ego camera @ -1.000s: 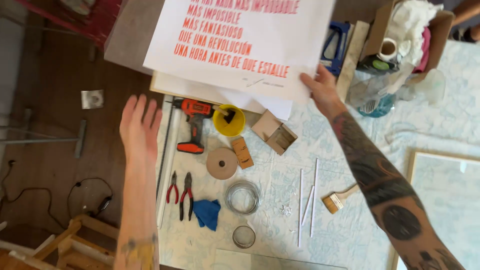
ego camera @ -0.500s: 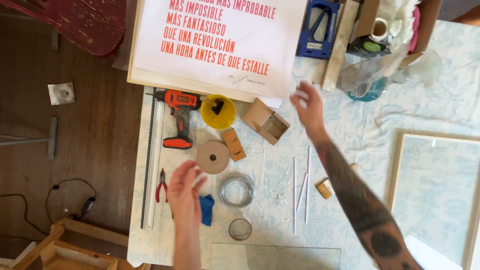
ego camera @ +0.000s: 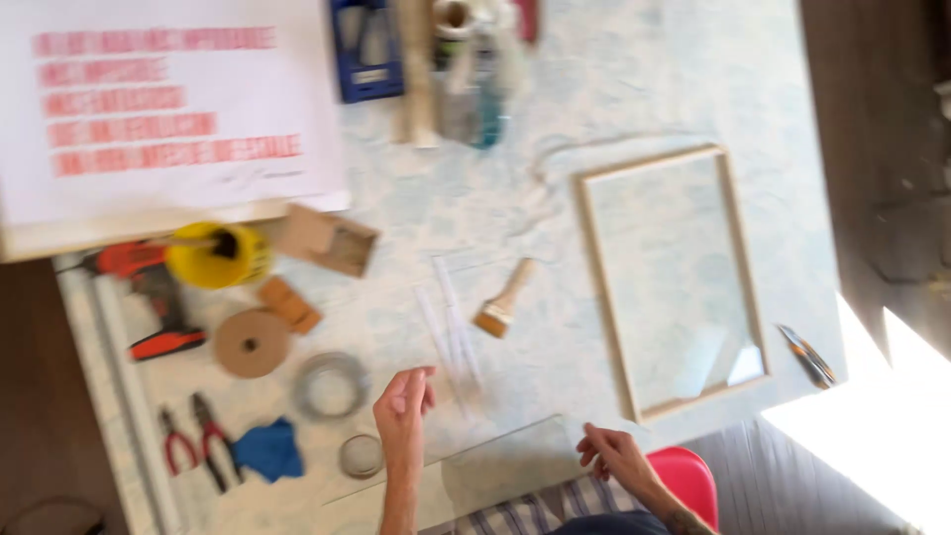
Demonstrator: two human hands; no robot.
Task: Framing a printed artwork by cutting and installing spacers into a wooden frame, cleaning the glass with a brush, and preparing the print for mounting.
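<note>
The picture is blurred by motion. My left hand (ego camera: pixel 402 404) hovers over the table's near edge with loosely curled fingers and holds nothing. It is just above the left part of a clear glass pane (ego camera: pixel 495 464) that lies at the near edge. My right hand (ego camera: pixel 616 456) is at the pane's right corner, fingers spread, fingertips at its edge. Whether it grips the pane is not visible. Thin white strips (ego camera: pixel 451 327) and a small wooden-handled brush (ego camera: pixel 504 297) lie just beyond my hands. A white poster with red lettering (ego camera: pixel 158 109) lies at the far left.
An empty wooden frame (ego camera: pixel 674 277) lies to the right, with a small cutter (ego camera: pixel 807 355) near the table edge. On the left are a tape roll (ego camera: pixel 252 343), wire coil (ego camera: pixel 330 384), yellow cup (ego camera: pixel 213 256), red drill (ego camera: pixel 149 297), pliers (ego camera: pixel 193 451), blue cloth (ego camera: pixel 267 449) and a red seat (ego camera: pixel 688 476).
Both hands have drawn back from the poster to the table's near edge by the glass pane. The poster now lies flat, and the view has swung right onto the wooden frame.
</note>
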